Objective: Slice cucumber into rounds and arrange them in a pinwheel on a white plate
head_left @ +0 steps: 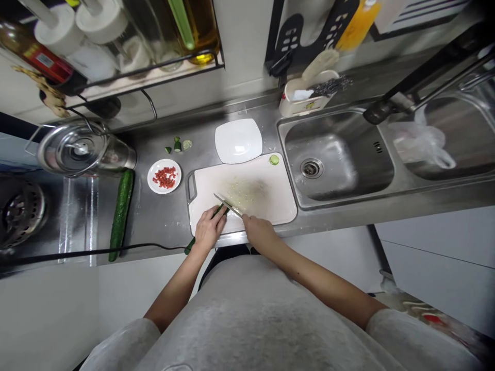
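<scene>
A white cutting board (270, 198) lies on the steel counter beside the sink. My left hand (209, 229) presses down on a green cucumber (190, 245) at the board's near left corner, fingers curled over it. My right hand (260, 232) grips the handle of a knife (228, 205), whose blade points left and away, resting across the cucumber just past my left fingertips. Pale cucumber residue marks the board's middle. One cucumber slice (274, 159) sits at the board's far right corner.
A whole cucumber (120, 211) lies to the left on the counter. A small dish of red bits (164, 176), an empty white plate (238, 140) and cucumber ends (177, 145) stand behind the board. A steel pot (79, 148) is far left, the sink (336, 159) right. A black cable (96, 251) runs along the counter edge.
</scene>
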### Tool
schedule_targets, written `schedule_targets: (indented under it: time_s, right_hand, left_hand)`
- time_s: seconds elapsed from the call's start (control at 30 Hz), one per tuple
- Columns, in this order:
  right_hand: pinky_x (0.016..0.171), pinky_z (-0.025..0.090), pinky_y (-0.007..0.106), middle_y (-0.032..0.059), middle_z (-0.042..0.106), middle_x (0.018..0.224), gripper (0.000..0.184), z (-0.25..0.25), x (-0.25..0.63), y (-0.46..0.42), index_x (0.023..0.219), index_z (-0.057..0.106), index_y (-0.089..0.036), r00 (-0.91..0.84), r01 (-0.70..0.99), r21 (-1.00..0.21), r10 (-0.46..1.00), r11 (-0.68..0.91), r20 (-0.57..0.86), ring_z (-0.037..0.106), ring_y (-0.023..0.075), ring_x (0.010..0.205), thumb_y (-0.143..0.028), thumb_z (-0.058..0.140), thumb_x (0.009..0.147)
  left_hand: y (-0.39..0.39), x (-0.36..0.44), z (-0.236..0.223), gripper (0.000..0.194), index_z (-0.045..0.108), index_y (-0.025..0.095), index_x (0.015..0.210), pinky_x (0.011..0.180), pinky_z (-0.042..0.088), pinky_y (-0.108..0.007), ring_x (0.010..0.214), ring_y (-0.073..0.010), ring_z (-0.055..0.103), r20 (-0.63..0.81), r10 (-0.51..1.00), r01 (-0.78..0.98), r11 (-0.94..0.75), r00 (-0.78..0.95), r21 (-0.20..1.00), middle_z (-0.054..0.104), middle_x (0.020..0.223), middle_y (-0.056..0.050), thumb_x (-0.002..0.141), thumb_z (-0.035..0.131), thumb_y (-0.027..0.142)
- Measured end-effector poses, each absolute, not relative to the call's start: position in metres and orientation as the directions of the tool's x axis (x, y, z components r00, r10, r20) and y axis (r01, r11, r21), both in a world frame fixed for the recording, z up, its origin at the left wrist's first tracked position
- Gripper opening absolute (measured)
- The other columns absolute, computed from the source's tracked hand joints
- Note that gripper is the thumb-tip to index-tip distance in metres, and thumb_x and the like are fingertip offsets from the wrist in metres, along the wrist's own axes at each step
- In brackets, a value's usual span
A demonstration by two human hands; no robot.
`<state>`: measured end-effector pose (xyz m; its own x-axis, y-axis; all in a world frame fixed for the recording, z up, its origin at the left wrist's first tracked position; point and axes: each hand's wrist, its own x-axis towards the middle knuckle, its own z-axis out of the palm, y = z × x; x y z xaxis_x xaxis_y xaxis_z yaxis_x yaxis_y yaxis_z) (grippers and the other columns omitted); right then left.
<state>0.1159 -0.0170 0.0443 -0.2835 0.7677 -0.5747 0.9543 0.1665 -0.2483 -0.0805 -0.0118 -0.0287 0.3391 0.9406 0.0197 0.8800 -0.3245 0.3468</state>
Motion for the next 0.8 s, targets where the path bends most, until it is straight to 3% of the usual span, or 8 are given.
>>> schedule_targets:
  time_s: [0.8]
  right_hand:
    - [0.073,0.049,0.029,0.0129,0.069,0.091,0.027,0.038,0.125,0.000,0.106,0.055,-0.014,-0.356,0.932,-0.286,0.696,0.221,-0.623,0.067,0.0212,0.088,-0.005,0.036,0.089]
  left_hand:
    - [-0.011,-0.081,-0.030,0.044,0.048,0.028,0.137,0.095,0.046,-0.035,0.108,-0.0209,0.054,0.010,0.928,0.858,-0.349,0.373,0.377,0.057,0.126,-0.007,0.093,0.044,0.034]
